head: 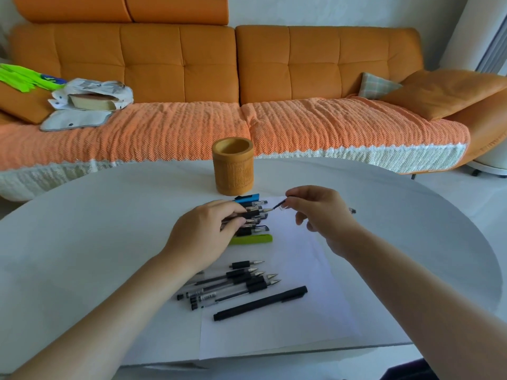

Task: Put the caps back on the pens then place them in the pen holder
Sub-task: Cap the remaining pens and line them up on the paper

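Head view: left hand (pixel 204 234) fingers clamped on pen cluster (pixel 253 219) just before the pen holder (pixel 232 166), right hand (pixel 319 212) pinching a clear cap (pixel 280 206); pens light, stiff, slick—likely best gripped mid-barrel.

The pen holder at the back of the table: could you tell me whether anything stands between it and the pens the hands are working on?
Nothing visible does. The pen holder stands upright with its mouth open, just beyond the pens under the left hand. The right hand pinches a clear cap, off to the holder's right.

Left hand (pixel 204 231) hides pen bundle (pixel 253 219) barrels
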Tool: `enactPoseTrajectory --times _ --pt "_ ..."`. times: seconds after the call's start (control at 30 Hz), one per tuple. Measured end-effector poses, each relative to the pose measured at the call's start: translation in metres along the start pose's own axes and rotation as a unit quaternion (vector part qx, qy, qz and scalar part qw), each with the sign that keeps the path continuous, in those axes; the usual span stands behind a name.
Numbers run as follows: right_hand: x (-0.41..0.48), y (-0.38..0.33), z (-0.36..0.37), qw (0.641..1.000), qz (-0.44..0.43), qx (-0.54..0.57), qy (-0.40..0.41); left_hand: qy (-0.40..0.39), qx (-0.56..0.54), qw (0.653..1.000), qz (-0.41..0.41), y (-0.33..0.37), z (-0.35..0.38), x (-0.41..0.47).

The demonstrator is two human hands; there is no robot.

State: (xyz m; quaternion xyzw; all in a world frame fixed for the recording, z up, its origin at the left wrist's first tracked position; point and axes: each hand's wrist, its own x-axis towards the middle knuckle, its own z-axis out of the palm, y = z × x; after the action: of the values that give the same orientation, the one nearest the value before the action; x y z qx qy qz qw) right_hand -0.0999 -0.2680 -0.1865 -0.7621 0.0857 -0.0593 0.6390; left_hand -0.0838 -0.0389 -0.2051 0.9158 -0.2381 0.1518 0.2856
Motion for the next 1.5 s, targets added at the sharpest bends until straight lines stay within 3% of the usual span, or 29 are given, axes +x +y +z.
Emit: enactPoseTrajectory --times 0.43,0.73,0.9,1.03,1.13,1.23,1.33,1.5 --pt "-0.003 -0.005 0.035 0.999 0.015 0.031 -0.034 0.013 0.025 1.000 0.002 -0.021 -0.015 -0.004" --pt "-0.007 -0.002 0.039 0.998 0.005 0.022 -0.060 -0.038 -0.030 0.999 -0.019 -0.021 -0.018 -0.002" --pt "-0.009 0.006 0.043 0.992 -0.060 -0.096 -0.051 -0.103 -0.028 0.994 -0.027 -0.022 -0.015 -0.002" --pt "-0.009 0.011 0.035 0.960 -0.128 -0.231 -0.095 -0.141 -0.028 0.989 -0.024 -0.026 -0.016 0.000" --pt "-0.014 0.012 0.037 0.929 -0.225 -0.283 -0.081 -0.118 -0.038 0.992 -0.009 -0.025 -0.018 0.000" --pt "-0.016 0.012 0.041 0.926 -0.270 -0.259 -0.049 -0.081 -0.048 0.995 0.026 -0.022 -0.022 0.001" --pt "-0.018 0.010 0.044 0.942 -0.250 -0.219 -0.054 -0.057 -0.044 0.996 0.051 -0.020 -0.028 0.003" --pt "-0.018 0.009 0.047 0.983 -0.112 -0.112 -0.098 -0.019 -0.045 0.996 0.071 -0.017 -0.031 0.002"
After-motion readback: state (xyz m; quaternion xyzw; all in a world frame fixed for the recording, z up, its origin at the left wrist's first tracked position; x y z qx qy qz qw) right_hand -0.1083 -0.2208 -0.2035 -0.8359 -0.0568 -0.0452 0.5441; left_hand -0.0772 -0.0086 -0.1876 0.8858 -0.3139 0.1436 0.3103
